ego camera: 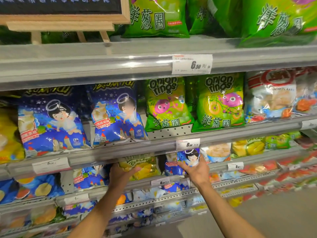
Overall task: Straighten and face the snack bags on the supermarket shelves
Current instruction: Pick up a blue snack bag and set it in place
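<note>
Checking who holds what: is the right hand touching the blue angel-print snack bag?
Touching. The head view shows the right hand with fingers curled round the blue angel-print snack bag.

I see two bare forearms reaching up from the bottom of the view, ending in my left hand and right hand. No sleeves, gloves, watch, rings or bracelets show on either arm. Both are uncovered from wrist to frame edge.

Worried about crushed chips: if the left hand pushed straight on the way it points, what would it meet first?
The left hand already grips the yellow potato chips bag; going on would likely press it toward the shelf back, though depth is unclear.
</note>
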`<control>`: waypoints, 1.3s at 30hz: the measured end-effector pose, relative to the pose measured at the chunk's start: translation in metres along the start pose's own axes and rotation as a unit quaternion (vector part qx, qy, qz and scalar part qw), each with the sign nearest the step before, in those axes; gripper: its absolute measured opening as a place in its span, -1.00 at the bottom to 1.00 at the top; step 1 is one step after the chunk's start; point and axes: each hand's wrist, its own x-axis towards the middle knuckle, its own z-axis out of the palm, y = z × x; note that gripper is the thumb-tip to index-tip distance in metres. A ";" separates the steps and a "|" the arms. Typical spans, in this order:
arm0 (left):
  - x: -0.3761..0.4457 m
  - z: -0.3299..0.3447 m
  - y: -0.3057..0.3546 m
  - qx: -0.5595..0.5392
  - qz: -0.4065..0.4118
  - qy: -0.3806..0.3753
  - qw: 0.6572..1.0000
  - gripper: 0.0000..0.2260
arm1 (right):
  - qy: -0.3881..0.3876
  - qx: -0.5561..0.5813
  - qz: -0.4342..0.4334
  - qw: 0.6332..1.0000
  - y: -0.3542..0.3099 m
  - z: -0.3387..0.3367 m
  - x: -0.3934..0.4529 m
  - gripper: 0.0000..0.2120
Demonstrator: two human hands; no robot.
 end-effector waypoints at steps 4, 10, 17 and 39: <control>-0.008 0.013 0.007 0.001 -0.001 -0.012 1.000 -0.58 | 0.001 0.041 0.006 0.999 0.011 -0.027 -0.017 -0.43; -0.020 0.058 0.024 0.010 -0.008 -0.025 1.000 -0.54 | 0.011 0.126 0.012 0.992 0.046 -0.078 -0.031 -0.55; -0.030 0.127 0.055 0.042 -0.022 -0.036 0.998 -0.53 | 0.010 0.116 0.042 0.992 0.087 -0.150 -0.017 -0.45; -0.038 0.138 0.057 0.145 0.011 -0.130 0.981 -0.57 | -0.067 0.102 0.045 0.991 0.097 -0.131 -0.028 -0.35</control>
